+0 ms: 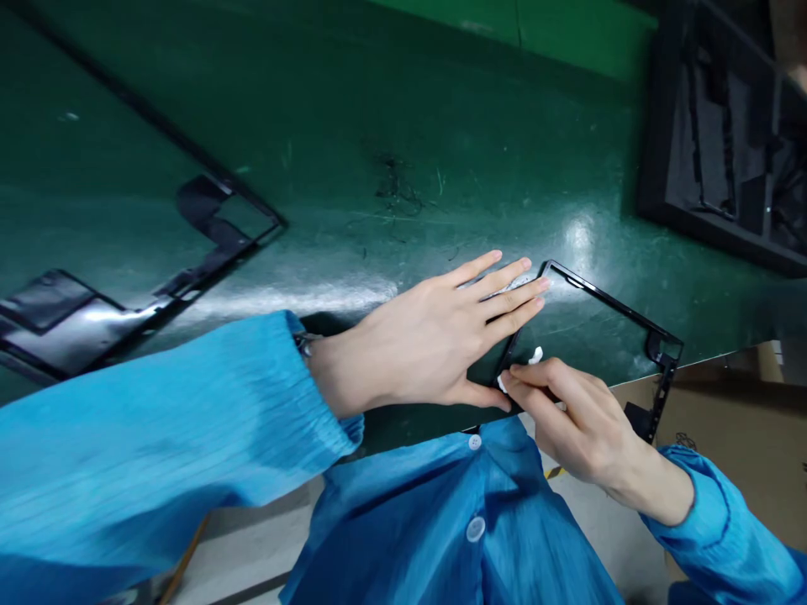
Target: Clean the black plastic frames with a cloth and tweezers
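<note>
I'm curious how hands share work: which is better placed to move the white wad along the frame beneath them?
Probably the right hand: it pinches the white wad at the frame. The left hand is palm-down, fingers spread over one side.

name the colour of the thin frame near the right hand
Black; the thin frame shows best in the head view.

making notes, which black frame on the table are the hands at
The frame at right: the left hand lies over its edge and the right hand pinches a white scrap there. The frame at far left has no hand on it.
</note>
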Available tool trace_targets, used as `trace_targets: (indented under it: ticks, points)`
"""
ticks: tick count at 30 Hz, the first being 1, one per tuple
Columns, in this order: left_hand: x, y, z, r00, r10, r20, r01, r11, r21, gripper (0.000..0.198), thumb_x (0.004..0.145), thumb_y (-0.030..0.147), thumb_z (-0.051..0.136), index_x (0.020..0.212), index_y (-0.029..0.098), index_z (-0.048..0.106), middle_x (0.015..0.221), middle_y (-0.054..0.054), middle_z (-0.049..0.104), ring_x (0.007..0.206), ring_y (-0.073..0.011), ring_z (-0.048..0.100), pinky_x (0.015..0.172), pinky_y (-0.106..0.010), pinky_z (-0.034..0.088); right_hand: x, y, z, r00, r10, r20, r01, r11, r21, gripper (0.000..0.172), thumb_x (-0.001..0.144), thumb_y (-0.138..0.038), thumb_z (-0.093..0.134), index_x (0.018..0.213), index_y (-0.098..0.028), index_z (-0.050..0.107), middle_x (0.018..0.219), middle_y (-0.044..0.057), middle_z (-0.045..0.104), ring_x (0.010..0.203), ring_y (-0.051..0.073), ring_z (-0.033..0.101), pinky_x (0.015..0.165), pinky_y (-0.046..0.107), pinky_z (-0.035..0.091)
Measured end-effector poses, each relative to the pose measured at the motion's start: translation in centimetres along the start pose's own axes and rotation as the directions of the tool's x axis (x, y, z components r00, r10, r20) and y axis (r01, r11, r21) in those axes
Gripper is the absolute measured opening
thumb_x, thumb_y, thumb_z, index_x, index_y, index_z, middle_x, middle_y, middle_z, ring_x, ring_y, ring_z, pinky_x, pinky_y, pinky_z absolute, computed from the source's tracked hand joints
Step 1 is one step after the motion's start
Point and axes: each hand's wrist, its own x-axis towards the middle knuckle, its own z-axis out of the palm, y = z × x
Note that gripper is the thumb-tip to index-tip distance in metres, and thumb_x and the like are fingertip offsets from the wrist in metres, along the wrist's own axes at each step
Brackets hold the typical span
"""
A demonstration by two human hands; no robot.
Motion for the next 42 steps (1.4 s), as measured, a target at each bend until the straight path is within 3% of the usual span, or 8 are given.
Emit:
trace_targets:
  ticks: [4, 9, 13, 19, 28, 32, 36, 42]
  points:
    - [0.0, 0.0, 0.1, 1.000, 0.001, -0.003, -0.001, 1.000, -0.005, 0.105, 0.093, 0.082, 0.059, 0.164, 0.006, 0.042, 0.174, -0.017, 0.037, 0.165, -0.0377, 0.027, 0.138, -0.053, 0.021, 0.1, -0.2, 0.0, 0.999, 0.032, -0.036, -0.033, 0.999, -0.013, 0.022, 0.104, -0.002, 0.051, 0.108, -0.013, 0.070, 0.098, 0.008, 0.072, 0.085, 0.016, 0.069, 0.071, 0.027, 0.060]
    - [-0.1, 0.0, 0.2, 1.000, 0.005, 0.000, -0.005, 1.000, 0.013, 0.102, 0.097, 0.081, 0.053, 0.165, 0.006, 0.040, 0.175, -0.016, 0.034, 0.166, -0.0364, 0.026, 0.138, -0.052, 0.020, 0.6, 0.1, -0.2, 1.000, -0.008, 0.000, 0.008, 1.000, 0.023, 0.021, 0.105, -0.002, 0.052, 0.101, -0.011, 0.070, 0.094, 0.008, 0.070, 0.083, 0.016, 0.068, 0.070, 0.026, 0.056]
    - [-0.1, 0.0, 0.1, 1.000, 0.006, 0.003, -0.006, 1.000, 0.019, 0.105, 0.095, 0.083, 0.053, 0.164, 0.005, 0.040, 0.175, -0.016, 0.034, 0.166, -0.0371, 0.025, 0.138, -0.052, 0.019, 0.9, 0.3, -0.1, 0.997, 0.038, -0.072, -0.040, 0.999, -0.033, 0.023, 0.106, -0.003, 0.050, 0.099, -0.013, 0.070, 0.092, 0.007, 0.069, 0.078, 0.014, 0.064, 0.064, 0.025, 0.052]
    - [-0.1, 0.0, 0.0, 1.000, 0.000, 0.005, 0.000, 1.000, -0.010, 0.095, 0.101, 0.075, 0.052, 0.164, 0.005, 0.041, 0.175, -0.016, 0.034, 0.166, -0.0366, 0.027, 0.138, -0.052, 0.020, 0.7, -0.6, -0.6, 0.999, -0.043, 0.028, 0.043, 0.999, 0.010, 0.023, 0.103, -0.002, 0.051, 0.094, -0.011, 0.071, 0.090, 0.009, 0.069, 0.081, 0.017, 0.067, 0.069, 0.028, 0.058]
    - [0.0, -0.1, 0.4, 1.000, 0.014, -0.002, -0.014, 1.000, -0.007, 0.109, 0.094, 0.083, 0.056, 0.165, 0.002, 0.036, 0.175, -0.019, 0.034, 0.166, -0.0384, 0.024, 0.138, -0.054, 0.019, 1.7, 2.3, -0.3, 0.999, 0.024, -0.045, -0.030, 0.992, -0.123, 0.025, 0.108, -0.006, 0.045, 0.102, -0.014, 0.068, 0.091, 0.007, 0.069, 0.075, 0.014, 0.061, 0.058, 0.024, 0.047]
    - [0.0, -0.1, 0.2, 1.000, 0.008, -0.009, -0.008, 1.000, -0.005, 0.108, 0.094, 0.082, 0.057, 0.164, 0.003, 0.039, 0.175, -0.018, 0.034, 0.166, -0.0379, 0.025, 0.137, -0.054, 0.021, 1.2, 1.0, -0.3, 0.999, 0.040, -0.019, -0.042, 0.994, -0.098, 0.024, 0.108, -0.006, 0.047, 0.102, -0.012, 0.070, 0.093, 0.008, 0.070, 0.078, 0.015, 0.064, 0.063, 0.026, 0.052]
    - [-0.1, 0.0, 0.0, 1.000, 0.002, -0.005, -0.002, 1.000, -0.010, 0.097, 0.100, 0.075, 0.053, 0.163, 0.003, 0.041, 0.175, -0.018, 0.034, 0.166, -0.0362, 0.026, 0.138, -0.053, 0.020, 0.9, -0.6, -0.6, 0.999, -0.021, 0.035, 0.021, 1.000, -0.002, 0.025, 0.107, -0.005, 0.049, 0.097, -0.010, 0.071, 0.089, 0.009, 0.071, 0.080, 0.017, 0.067, 0.068, 0.028, 0.057]
    - [-0.2, 0.0, 0.1, 1.000, 0.006, -0.007, -0.006, 1.000, -0.007, 0.104, 0.096, 0.080, 0.054, 0.164, 0.003, 0.039, 0.175, -0.018, 0.034, 0.166, -0.0375, 0.025, 0.137, -0.052, 0.019, 1.5, -0.2, -1.0, 0.999, -0.022, 0.038, 0.022, 1.000, -0.014, 0.036, 0.109, -0.004, 0.040, 0.093, -0.012, 0.072, 0.088, 0.008, 0.069, 0.075, 0.015, 0.065, 0.063, 0.027, 0.055]
